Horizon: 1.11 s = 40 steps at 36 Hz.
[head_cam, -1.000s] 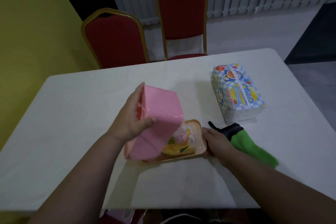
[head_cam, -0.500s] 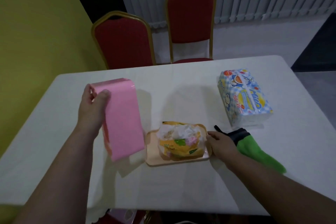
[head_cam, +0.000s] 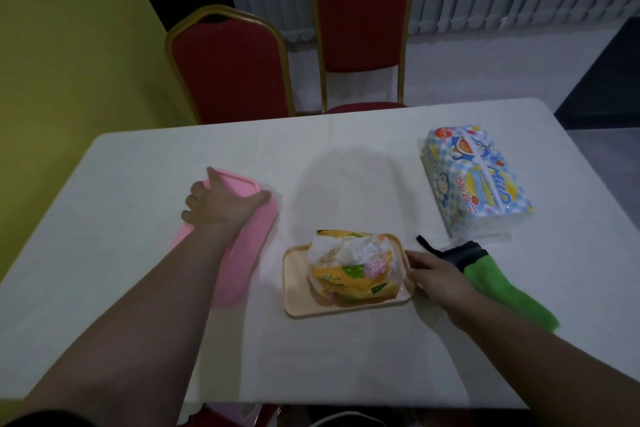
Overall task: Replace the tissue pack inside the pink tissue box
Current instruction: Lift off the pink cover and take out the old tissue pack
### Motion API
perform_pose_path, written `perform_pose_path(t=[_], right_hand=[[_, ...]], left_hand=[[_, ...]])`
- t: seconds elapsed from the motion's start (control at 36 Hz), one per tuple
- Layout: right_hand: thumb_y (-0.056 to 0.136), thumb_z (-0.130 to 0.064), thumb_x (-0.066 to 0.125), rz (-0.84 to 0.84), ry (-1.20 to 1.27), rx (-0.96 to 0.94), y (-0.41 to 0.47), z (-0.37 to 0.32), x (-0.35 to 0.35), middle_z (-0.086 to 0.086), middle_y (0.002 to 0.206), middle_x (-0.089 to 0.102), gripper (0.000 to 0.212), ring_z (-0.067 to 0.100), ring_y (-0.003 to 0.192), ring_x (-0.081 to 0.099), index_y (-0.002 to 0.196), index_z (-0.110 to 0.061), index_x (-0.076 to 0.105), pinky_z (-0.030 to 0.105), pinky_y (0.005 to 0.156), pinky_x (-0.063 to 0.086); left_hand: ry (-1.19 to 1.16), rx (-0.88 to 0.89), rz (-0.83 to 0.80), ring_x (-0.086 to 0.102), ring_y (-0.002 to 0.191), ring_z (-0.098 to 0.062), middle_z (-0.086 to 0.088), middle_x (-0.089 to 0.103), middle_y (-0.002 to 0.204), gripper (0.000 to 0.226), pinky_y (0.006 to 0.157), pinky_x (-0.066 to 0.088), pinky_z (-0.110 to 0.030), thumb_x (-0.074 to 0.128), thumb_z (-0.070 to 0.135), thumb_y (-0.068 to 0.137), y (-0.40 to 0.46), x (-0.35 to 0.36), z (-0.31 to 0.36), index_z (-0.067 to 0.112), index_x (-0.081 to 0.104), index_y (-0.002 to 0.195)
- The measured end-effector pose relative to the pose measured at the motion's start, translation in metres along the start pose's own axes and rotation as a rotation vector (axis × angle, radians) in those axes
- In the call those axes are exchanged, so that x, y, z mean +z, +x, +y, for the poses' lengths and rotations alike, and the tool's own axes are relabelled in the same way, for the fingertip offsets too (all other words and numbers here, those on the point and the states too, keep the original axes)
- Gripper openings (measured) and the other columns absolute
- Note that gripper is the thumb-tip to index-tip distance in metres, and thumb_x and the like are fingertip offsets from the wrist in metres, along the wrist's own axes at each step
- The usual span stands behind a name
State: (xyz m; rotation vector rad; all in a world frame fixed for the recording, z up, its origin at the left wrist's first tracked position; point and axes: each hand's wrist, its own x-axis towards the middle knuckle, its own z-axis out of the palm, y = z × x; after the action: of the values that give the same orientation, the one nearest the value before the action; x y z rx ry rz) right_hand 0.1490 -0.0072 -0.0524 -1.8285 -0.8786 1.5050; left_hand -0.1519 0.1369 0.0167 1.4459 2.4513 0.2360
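Since a moment ago our left hand (head_cam: pixel 221 204) has lowered the pink cover (head_cam: pixel 242 253) onto the bench (head_cam: pixel 346 374), fingers curled round it. Beside it, the tray (head_cam: pixel 294 302) holds the old tissue pack (head_cam: pixel 353 267); our right hand (head_cam: pixel 434 276) touches the tray's edge, fingers relaxed. Farther right lies the new tissue pack (head_cam: pixel 478 180).

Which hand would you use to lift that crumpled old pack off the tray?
Probably the right hand: it rests at the tray edge beside the old tissue pack and holds nothing. The left hand is farther off, gripping the pink cover.
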Motion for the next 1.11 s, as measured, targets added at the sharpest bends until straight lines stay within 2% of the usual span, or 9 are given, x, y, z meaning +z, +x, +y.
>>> perform_pose_path(t=[0.28,0.44,0.53,0.58,0.67,0.83,0.94,1.03,1.11], right_hand=[[0.080,0.012,0.055,0.027,0.007,-0.065,-0.006,-0.001,0.005,-0.004,0.089,0.068,0.040,0.006,0.075,0.060,0.090,-0.026,0.065,0.007,0.055,0.047],[0.077,0.008,0.060,0.046,-0.022,-0.032,-0.002,0.006,0.007,0.007,0.110,0.067,0.046,0.018,0.094,0.063,0.118,-0.013,0.063,0.021,0.076,0.051],[0.080,0.003,0.058,0.159,-0.102,-0.037,-0.001,0.001,0.008,0.006,0.113,0.062,0.047,0.019,0.101,0.059,0.125,-0.013,0.056,0.029,0.090,0.047],[0.081,0.000,0.057,0.231,-0.219,-0.158,-0.005,-0.008,0.007,0.002,0.113,0.059,0.046,0.015,0.097,0.055,0.124,-0.018,0.056,0.026,0.087,0.043],[0.081,-0.005,0.062,0.099,-0.327,-0.334,-0.007,-0.016,0.007,0.001,0.118,0.054,0.054,0.010,0.090,0.054,0.131,-0.021,0.048,0.022,0.079,0.044],[0.043,-0.030,0.087,-0.183,-0.538,-0.268,0.011,-0.010,0.021,-0.010,0.136,0.036,0.131,0.013,0.127,0.041,0.148,-0.031,0.009,0.037,0.105,0.041],[0.039,-0.039,0.089,-0.135,-0.651,-0.359,0.016,-0.013,0.031,-0.006,0.140,0.038,0.123,0.016,0.127,0.041,0.144,-0.025,0.026,0.037,0.106,0.039],[0.039,-0.060,0.082,-0.128,-0.690,-0.464,0.024,-0.012,0.035,-0.010,0.120,0.061,0.089,0.007,0.110,0.058,0.119,-0.030,0.056,0.034,0.093,0.050],[0.040,-0.053,0.085,-0.081,-0.617,-0.447,0.016,-0.020,0.029,-0.013,0.108,0.065,0.080,0.002,0.096,0.063,0.113,-0.034,0.057,0.029,0.084,0.054]], left_hand=[[0.166,0.032,-0.065,0.026,0.135,-0.039,-0.018,0.026,0.147,0.119,0.111,0.020,-0.052,0.062,0.077,0.059,0.000,0.026,0.006,0.020,0.007,0.148],[0.137,0.067,-0.055,0.008,0.144,-0.036,-0.015,0.009,0.157,0.117,0.111,0.000,-0.061,0.056,0.079,0.063,-0.002,0.028,0.003,0.022,0.002,0.150],[0.092,0.309,0.132,0.007,0.144,-0.033,-0.013,0.010,0.157,0.097,0.112,0.001,-0.059,0.054,0.067,0.076,-0.018,0.023,0.002,0.019,0.011,0.149],[-0.151,0.507,0.184,0.029,0.134,-0.031,-0.013,0.029,0.148,0.068,0.110,0.024,-0.052,0.057,0.044,0.086,-0.042,0.024,0.002,0.019,0.030,0.143],[-0.479,0.462,-0.143,0.054,0.098,-0.015,-0.002,0.050,0.126,0.042,0.088,0.050,-0.040,0.052,0.023,0.092,-0.090,0.039,-0.005,0.022,0.043,0.133],[-0.937,-0.024,-0.681,0.068,0.066,-0.020,-0.016,0.068,0.080,0.031,0.054,0.054,-0.024,0.042,0.001,0.091,-0.142,0.065,-0.009,0.011,0.061,0.113],[-1.004,-0.098,-0.672,0.065,0.065,-0.027,-0.019,0.066,0.079,0.026,0.052,0.057,-0.029,0.041,0.003,0.094,-0.141,0.063,-0.007,0.006,0.062,0.109],[-0.969,-0.073,-0.661,0.062,0.052,-0.021,-0.012,0.063,0.060,0.026,0.044,0.053,-0.025,0.040,0.000,0.092,-0.142,0.059,-0.003,0.008,0.063,0.101],[-0.946,-0.019,-0.641,0.060,0.050,-0.026,-0.012,0.058,0.050,0.021,0.047,0.055,-0.030,0.042,0.003,0.092,-0.141,0.059,0.002,0.006,0.063,0.093]])
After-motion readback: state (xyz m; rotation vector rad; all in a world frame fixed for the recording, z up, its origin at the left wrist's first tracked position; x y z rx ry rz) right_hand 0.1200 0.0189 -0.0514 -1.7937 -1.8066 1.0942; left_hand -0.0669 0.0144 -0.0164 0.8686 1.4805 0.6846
